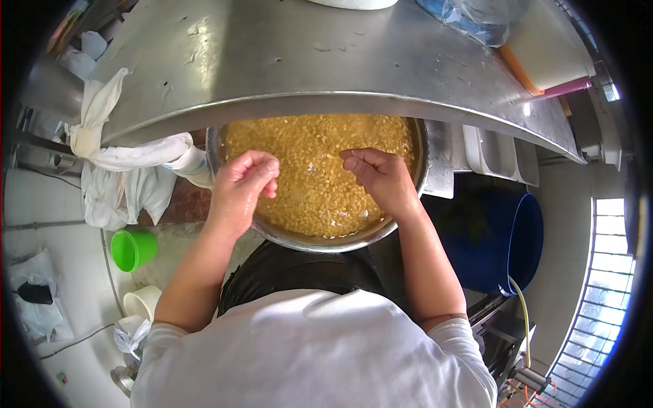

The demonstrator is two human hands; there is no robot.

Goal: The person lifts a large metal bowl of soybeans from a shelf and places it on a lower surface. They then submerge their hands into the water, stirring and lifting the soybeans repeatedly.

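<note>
White cloth comes first, the person's shirt [313,353], with shiny black material [309,272] below it, perhaps worn against splashes. Beyond that is the near rim of a wide metal bowl [320,247], set close to the body, probably so both arms can reach over it without stretching. Wet yellow kernels [320,177] lie in liquid inside, the high wall seemingly keeping them together. Over them are the left hand [246,182] and right hand [382,178], apart from each other, both narrow, with fingers curled in toward the thumbs; whether either pinches a kernel I cannot tell. To the left stands a green bucket [144,247], to the right a blue barrel [476,234], both seemingly placed aside to leave the middle free. Farther, the steel table [272,61] hides the bowl's far rim behind its front edge. White fabric [102,139] is knotted at its left corner, perhaps to keep it up, and blue plastic [469,17] lies toward the far right.
</note>
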